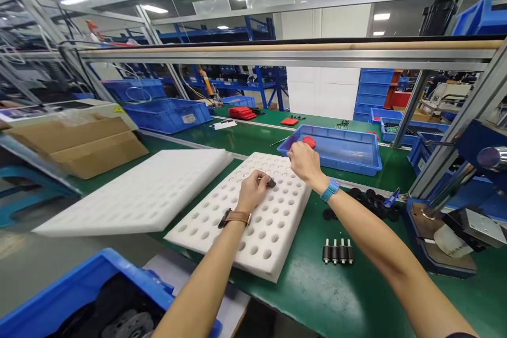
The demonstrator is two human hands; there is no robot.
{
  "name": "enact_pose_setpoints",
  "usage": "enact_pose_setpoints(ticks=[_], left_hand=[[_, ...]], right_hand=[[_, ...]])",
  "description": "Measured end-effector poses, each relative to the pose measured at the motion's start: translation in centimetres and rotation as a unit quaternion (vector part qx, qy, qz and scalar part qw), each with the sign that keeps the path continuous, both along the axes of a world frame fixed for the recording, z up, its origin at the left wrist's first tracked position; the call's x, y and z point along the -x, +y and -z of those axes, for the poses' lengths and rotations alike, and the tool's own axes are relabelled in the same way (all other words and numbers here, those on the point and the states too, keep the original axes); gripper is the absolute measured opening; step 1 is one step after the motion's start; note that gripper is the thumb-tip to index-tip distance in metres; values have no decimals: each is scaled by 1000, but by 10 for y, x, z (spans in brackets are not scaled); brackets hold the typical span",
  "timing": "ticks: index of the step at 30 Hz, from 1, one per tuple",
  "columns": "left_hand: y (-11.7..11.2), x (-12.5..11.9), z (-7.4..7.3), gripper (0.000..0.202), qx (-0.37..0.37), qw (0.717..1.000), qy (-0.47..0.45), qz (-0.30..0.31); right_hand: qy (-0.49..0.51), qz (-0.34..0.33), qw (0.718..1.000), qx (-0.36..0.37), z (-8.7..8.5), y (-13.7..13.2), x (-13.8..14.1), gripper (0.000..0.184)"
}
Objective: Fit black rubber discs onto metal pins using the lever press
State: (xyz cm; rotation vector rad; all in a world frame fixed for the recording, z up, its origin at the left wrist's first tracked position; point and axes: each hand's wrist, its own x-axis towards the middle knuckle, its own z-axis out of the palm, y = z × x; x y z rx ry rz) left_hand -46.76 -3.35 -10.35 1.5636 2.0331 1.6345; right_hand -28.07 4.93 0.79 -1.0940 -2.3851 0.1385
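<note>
One camera — head-worn, facing forward and down over the green bench (317, 296). It sits close: the left hand (253, 190) and right hand (304, 163) reach mid-frame from the bottom edge, with racks (261, 31) far off along the top.

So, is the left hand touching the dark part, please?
Touching. The head view shows the left hand pinching the dark part over the foam tray.

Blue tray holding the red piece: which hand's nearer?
Right. The right hand is at the blue tray's near left corner, beside the red piece. The left hand is lower, over the holed foam board, fingers pinching a small dark part.
</note>
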Motion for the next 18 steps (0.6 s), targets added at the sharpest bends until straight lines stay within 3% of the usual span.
enact_pose_setpoints(ticks=[3,5,8,11,15,18], left_hand=[[-6,-6,-10,13,-12,1000,26,-6],[-13,-17,-23,13,-18,998,52,-16],[-27,-52,-41,18,-1,995,99,-5],[-41,-106,-46,14,75,981,155,86],[-52,-174,-25,13,232,930,222,178],[-57,-200,-11,11,315,898,253,172]], right_hand=[[0,-2,1000,23,-20,-19,-32,20],[-12,7,998,55,-17,-29,-71,22],[-47,39,990,126,15,-38,-140,26],[-87,86,971,206,61,-43,-193,30],[-133,94,941,296,108,-54,-219,32],[-140,90,942,290,120,-60,-216,32]])
